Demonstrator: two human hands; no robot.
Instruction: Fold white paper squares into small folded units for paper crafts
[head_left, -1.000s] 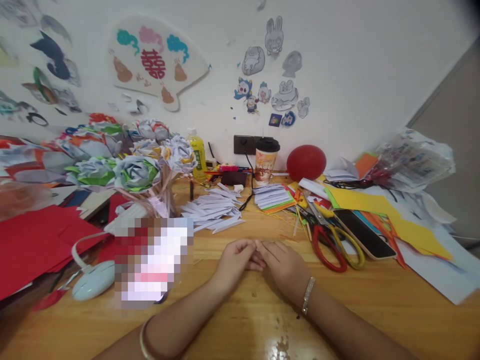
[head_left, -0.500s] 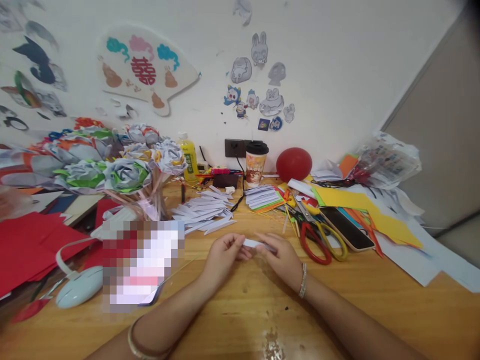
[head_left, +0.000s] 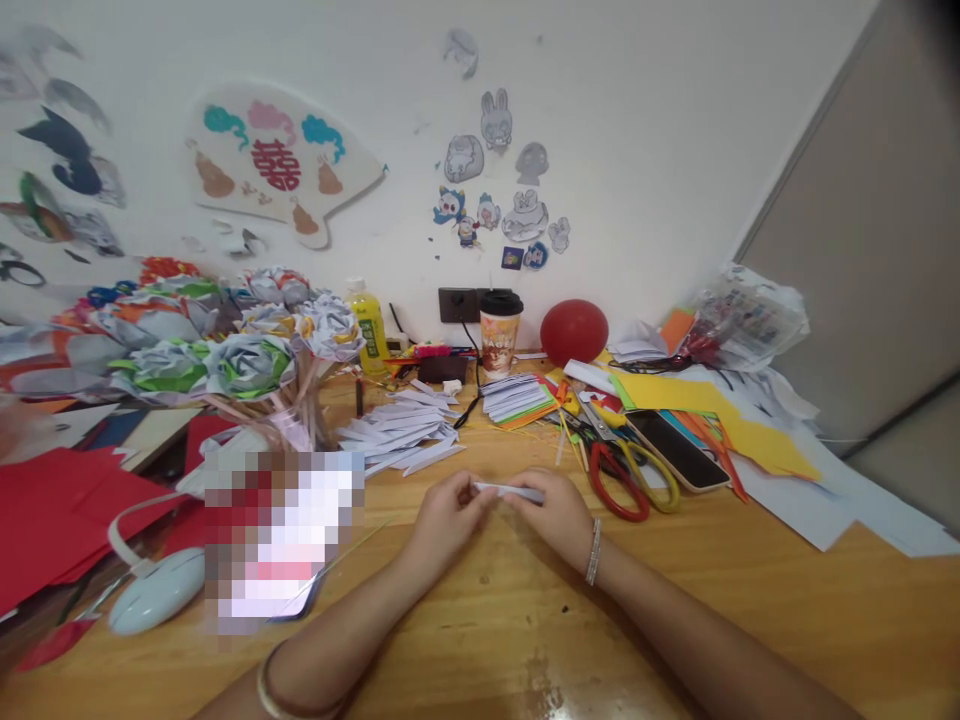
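Between both hands is a narrow folded strip of white paper [head_left: 517, 491], held just above the wooden table. My left hand [head_left: 451, 508] pinches its left end between thumb and fingers. The other end lies in the closed fingers of my right hand [head_left: 553, 512], thumb on the near side. Beyond the hands lies a loose heap of white folded paper strips [head_left: 401, 430]. Right of that heap sits a neat stack of white paper pieces [head_left: 517, 397] with green and orange sheets beneath. Scissors with red and yellow handles [head_left: 619, 478] rest right of my right hand.
Paper flowers [head_left: 251, 365] stand at the left behind a phone on a stand [head_left: 300, 540], its screen blurred. A lidded cup [head_left: 500, 335], a yellow bottle [head_left: 367, 330] and a red balloon [head_left: 574, 332] line the wall. A dark phone [head_left: 679, 450] lies among coloured paper at right.
Both hands have drawn closer together on the paper strip, thumbs now nearly meeting along it. The whole view has shifted slightly.
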